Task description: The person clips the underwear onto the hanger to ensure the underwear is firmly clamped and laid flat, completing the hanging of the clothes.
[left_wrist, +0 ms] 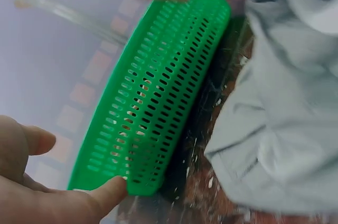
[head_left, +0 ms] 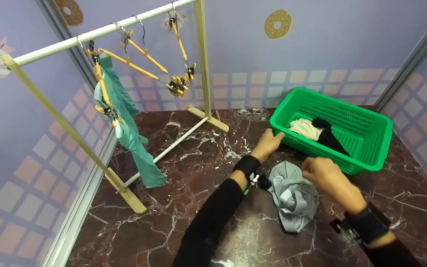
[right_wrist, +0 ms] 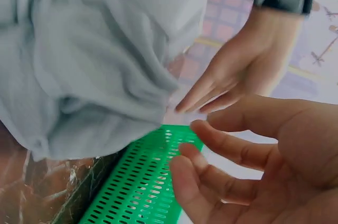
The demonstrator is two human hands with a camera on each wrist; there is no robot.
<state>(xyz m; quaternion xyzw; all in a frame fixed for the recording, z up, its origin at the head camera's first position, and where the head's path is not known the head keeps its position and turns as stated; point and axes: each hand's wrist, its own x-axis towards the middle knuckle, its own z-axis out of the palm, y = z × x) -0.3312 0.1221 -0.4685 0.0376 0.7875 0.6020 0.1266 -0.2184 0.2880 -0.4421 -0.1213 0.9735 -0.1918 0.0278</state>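
My left hand [head_left: 268,144] is at the near left corner of a green plastic basket [head_left: 374,163]. In the left wrist view its thumb and fingers are spread, one fingertip right at the basket's slotted wall. A crumpled grey garment [head_left: 295,198] lies on the floor in front of the basket. Just right of and above that garment, my right hand [head_left: 326,174] hovers with loosely bent fingers and nothing between them. Inside the basket are a cream cloth [head_left: 305,128] and a black cloth [head_left: 330,139], bunched together toward its left side.
To the left stands a drying rack [head_left: 203,59] with a white top bar [head_left: 65,44]. Several yellow clip hangers [head_left: 135,66] hang from it, one carrying a teal garment [head_left: 139,159]. Patterned wall panels [head_left: 235,44] enclose the dark marbled floor [head_left: 184,159].
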